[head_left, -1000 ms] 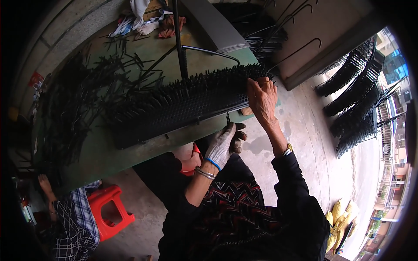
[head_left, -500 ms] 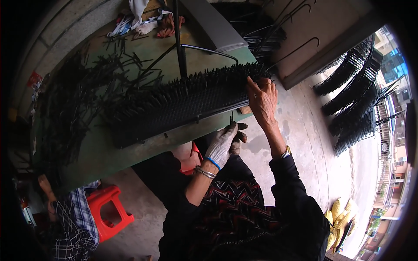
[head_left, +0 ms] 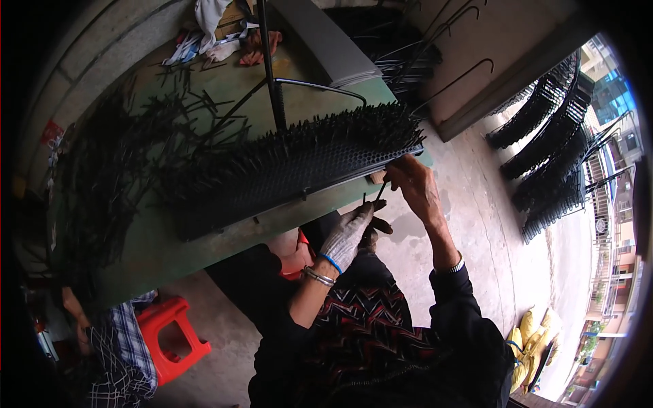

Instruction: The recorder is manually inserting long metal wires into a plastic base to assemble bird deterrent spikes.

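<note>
A long black panel with rows of small holes (head_left: 299,182) lies slantwise along the table's near side. Short black rods (head_left: 320,126) bristle thickly from its far part. My left hand (head_left: 348,232), in a whitish glove with dark fingertips, is closed around a few thin black sticks (head_left: 364,198) below the panel's right end. Just above it, my bare right hand (head_left: 416,187) pinches one black stick (head_left: 380,192), its lower end close to the gloved fingers. The right hand is beside the panel's near right corner.
Loose black sticks (head_left: 115,163) cover the left of the green table (head_left: 156,262). A black metal frame (head_left: 272,88) rises behind the panel. Grey sheets (head_left: 330,41) and rags (head_left: 262,47) lie at the back. A red stool (head_left: 175,340) and another person's arm (head_left: 75,306) are at lower left.
My right hand has come down from the panel's right end toward my left hand and now pinches a stick there. The left hand keeps nearly the same place.
</note>
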The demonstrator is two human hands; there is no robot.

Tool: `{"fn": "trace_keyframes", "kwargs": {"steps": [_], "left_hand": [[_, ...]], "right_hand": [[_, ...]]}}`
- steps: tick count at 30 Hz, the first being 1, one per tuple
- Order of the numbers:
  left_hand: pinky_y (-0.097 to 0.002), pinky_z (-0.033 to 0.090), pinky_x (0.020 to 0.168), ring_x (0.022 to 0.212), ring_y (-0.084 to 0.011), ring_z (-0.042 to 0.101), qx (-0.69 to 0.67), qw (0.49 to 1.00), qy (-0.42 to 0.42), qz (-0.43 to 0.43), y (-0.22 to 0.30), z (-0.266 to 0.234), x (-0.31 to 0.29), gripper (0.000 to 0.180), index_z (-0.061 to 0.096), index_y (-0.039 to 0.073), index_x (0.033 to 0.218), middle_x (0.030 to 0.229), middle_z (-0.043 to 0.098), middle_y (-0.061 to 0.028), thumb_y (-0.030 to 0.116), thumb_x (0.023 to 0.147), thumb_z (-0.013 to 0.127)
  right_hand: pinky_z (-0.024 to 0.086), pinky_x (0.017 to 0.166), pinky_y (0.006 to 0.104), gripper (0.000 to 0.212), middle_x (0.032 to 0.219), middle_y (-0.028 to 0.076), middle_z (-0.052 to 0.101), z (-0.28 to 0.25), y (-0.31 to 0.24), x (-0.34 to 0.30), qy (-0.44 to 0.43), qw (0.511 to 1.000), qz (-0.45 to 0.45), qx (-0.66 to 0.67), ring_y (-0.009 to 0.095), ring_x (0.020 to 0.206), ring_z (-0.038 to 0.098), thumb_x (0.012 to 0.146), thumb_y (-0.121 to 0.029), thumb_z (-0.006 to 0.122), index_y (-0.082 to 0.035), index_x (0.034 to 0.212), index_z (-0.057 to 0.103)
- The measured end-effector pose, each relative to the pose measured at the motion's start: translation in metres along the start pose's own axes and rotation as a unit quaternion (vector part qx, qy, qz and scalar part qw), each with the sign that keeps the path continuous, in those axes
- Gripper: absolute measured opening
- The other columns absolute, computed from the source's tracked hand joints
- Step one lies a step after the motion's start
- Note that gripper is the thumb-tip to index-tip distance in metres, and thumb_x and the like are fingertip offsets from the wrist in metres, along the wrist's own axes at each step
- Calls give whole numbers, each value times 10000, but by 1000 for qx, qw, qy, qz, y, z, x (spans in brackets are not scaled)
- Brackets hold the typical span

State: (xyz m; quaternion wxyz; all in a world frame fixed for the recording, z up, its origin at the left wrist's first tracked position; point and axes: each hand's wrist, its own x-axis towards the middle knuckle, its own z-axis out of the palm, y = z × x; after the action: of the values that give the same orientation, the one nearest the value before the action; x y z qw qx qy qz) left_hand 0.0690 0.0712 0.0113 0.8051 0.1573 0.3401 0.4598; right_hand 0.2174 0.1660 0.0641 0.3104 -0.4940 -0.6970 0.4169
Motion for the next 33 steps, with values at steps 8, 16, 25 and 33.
{"fn": "trace_keyframes", "kwargs": {"steps": [8,16,25,33], "left_hand": [[-175,273,413,440,-16,339,-26,998,-30,-48,-2,6,4,334,588,47,1160,756,625,-62,307,1001,453],[-167,264,404,441,-10,324,-33,997,-37,-51,-5,5,8,285,586,46,1168,754,613,-47,238,997,463],[-180,285,395,453,-21,361,18,999,-21,-20,1,2,8,241,615,61,1093,750,628,-47,244,967,520],[-210,440,486,509,-68,492,70,996,54,12,0,5,5,252,612,60,1100,838,694,-86,244,929,582]], "right_hand": [[485,622,297,82,781,109,633,-1,17,32,293,921,-177,-187,198,665,616,888,-35,580,-29,969,579],[483,655,341,159,899,88,595,11,29,35,238,901,-206,-297,256,791,613,861,-79,628,-86,1017,658],[486,662,309,174,865,92,621,2,-13,-14,-123,989,36,-79,168,756,610,877,-135,634,-18,1002,667],[482,658,294,112,838,97,656,-7,-4,-6,201,958,-127,-157,169,727,605,897,-55,585,-7,994,556]]}}
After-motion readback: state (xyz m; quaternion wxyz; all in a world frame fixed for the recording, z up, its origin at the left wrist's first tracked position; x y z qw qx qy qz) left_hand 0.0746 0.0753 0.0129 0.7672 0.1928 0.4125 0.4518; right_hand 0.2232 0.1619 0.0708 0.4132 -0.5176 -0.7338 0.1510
